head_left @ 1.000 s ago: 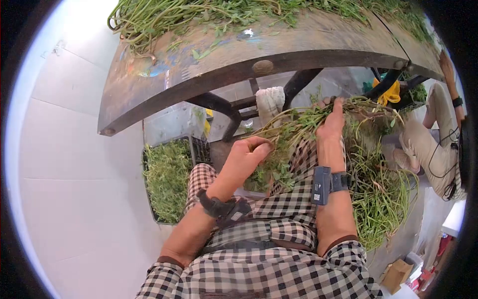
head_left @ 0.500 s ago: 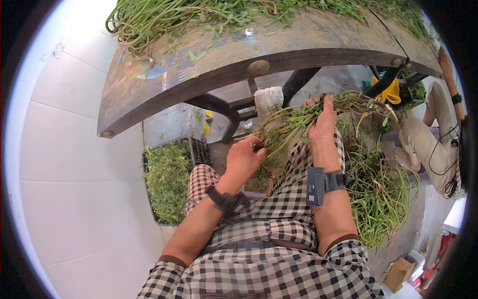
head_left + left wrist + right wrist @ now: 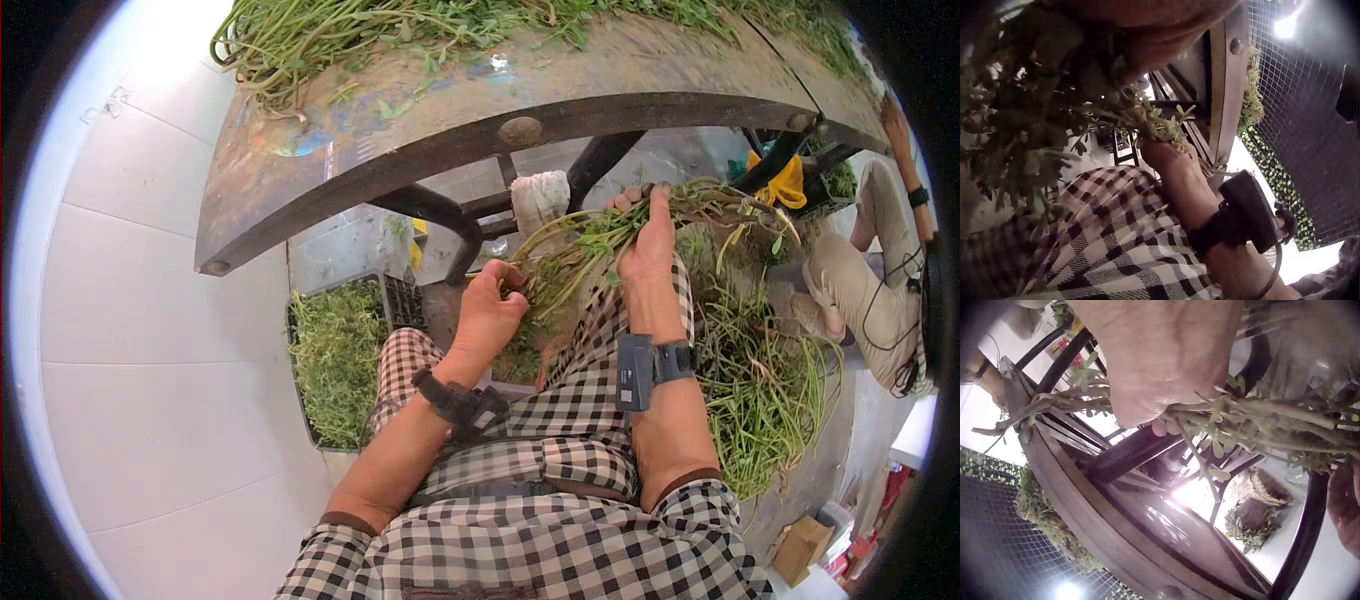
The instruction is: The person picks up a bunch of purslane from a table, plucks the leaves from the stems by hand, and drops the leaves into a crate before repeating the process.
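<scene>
A bunch of leafy green stems stretches between the two hands, above the lap. My right hand grips it near its thicker, brownish end; in the right wrist view, those stems pass beneath the curled right hand. At the bunch's left end, my left hand pinches stems with bent thumb and fingers, its fingertips partly hidden. Dark leaves hang close to the left hand in the left wrist view. On the right, a large heap of long green stems lies beside the knee.
A wooden table with more greens stands in front, its edge just beyond the hands. A black crate of leafy tops sits at left. A white cloth hangs below the table. Another person's leg is at right.
Both hands have shifted, the right slightly leftward with the bunch, the left slightly up and left. The left thumb and fingers have changed position at the stems.
</scene>
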Motion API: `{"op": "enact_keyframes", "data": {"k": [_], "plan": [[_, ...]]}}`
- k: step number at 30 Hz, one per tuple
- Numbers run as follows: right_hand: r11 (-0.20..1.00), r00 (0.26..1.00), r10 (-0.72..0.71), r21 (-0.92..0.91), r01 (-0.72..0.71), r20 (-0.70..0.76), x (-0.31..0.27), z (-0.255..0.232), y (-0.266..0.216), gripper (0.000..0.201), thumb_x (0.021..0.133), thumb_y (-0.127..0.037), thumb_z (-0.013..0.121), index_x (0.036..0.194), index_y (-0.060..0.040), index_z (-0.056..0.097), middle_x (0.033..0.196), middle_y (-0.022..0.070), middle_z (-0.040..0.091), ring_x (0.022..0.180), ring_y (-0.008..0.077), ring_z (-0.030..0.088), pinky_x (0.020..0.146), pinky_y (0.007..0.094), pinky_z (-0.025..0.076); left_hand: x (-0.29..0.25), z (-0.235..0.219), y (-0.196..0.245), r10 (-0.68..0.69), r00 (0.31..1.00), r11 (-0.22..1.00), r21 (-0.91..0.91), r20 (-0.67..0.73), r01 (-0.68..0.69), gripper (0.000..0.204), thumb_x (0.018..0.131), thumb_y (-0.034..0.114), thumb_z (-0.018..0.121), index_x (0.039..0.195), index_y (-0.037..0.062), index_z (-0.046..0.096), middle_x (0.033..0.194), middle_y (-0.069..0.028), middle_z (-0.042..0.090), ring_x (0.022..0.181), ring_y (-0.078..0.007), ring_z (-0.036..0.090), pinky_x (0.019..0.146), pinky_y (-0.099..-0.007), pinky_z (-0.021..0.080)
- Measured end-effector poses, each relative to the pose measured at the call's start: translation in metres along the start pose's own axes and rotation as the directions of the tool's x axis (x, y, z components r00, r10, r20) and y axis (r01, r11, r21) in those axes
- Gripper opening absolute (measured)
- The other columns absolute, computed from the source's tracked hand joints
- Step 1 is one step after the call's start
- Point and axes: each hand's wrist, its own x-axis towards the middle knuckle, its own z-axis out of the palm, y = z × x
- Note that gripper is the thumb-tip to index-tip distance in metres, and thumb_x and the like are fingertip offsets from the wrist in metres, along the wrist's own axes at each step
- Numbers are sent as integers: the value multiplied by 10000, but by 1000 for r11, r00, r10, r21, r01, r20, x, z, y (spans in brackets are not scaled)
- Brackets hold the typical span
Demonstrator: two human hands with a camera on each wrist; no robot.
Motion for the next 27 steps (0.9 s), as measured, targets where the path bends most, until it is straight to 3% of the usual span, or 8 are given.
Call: {"op": "enact_keyframes", "data": {"k": [2, 8, 10, 13, 16, 20, 24, 27], "plan": [[1000, 998, 21, 23, -20, -52, 0, 0, -1, 242, 919, -336, 463, 846, -106, 442, 743, 27, 481, 676, 172, 489, 657, 374, 467, -1, -3, 3, -18, 1000, 999, -48, 12, 18, 162, 711, 53, 530, 865, 2, 543, 780, -114, 598, 724, -238, 570, 671, -319, 445], [999, 994, -23, 20, 25, -104, 18, -23, -7, 228, 923, -318, 459, 851, -102, 450, 740, 27, 486, 666, 180, 488, 644, 367, 463, 4, -26, -12, -137, 980, 765, -613, 145, 198, 109, 719, 7, 455, 795, 40, 526, 749, 5, 513, 731, -118, 469, 681, -230, 387], [999, 990, -38, 8, 39, -138, 18, -21, -9, 231, 919, -316, 466, 843, -98, 453, 737, 27, 486, 662, 182, 488, 648, 366, 464, -2, -41, 3, -191, 947, 517, -794, 257, 319, 102, 744, 3, 434, 798, 40, 513, 759, -27, 493, 748, -145, 482, 689, -229, 402], [997, 981, -57, -57, 47, -185, 7, -5, -8, 239, 911, -317, 486, 830, -93, 460, 736, 27, 485, 660, 179, 487, 658, 367, 466, -4, -53, 7, -149, 922, 237, -892, 358, 385, 102, 754, -37, 422, 812, 24, 479, 788, -59, 474, 739, -173, 496, 676, -269, 450], [997, 990, -30, -77, 20, -140, -1, 3, -2, 236, 902, -310, 508, 827, -90, 463, 739, 26, 485, 660, 172, 485, 663, 367, 469, -3, -63, 18, -77, 934, 265, -896, 348, 356, 101, 744, -48, 444, 814, 21, 470, 809, -60, 471, 705, -161, 491, 634, -259, 461], [995, 995, -35, -96, 26, -91, -4, 6, 0, 218, 897, -291, 523, 831, -91, 465, 739, 23, 485, 661, 163, 482, 661, 360, 471, -6, -83, 32, 73, 931, 138, -928, 358, 346, 116, 759, -43, 457, 816, 56, 483, 843, -46, 474, 597, -109, 457, 528, -196, 410], [999, 997, -11, -36, 8, -78, -10, 14, 1, 206, 898, -281, 520, 831, -94, 467, 736, 18, 488, 662, 161, 480, 661, 354, 470, -1, -79, 49, -119, 969, 532, -810, 217, 247, 155, 776, 10, 500, 918, 48, 550, 833, -41, 544, 583, -101, 473, 521, -206, 398], [999, 1000, 9, -53, -9, 6, -13, 13, 6, 213, 899, -291, 516, 831, -96, 467, 735, 15, 491, 663, 159, 480, 662, 353, 472, 13, -46, 27, 21, 983, 942, -334, 180, 42, 195, 785, 96, 556, 959, 14, 587, 814, -69, 611, 618, -142, 543, 568, -260, 444]]}}
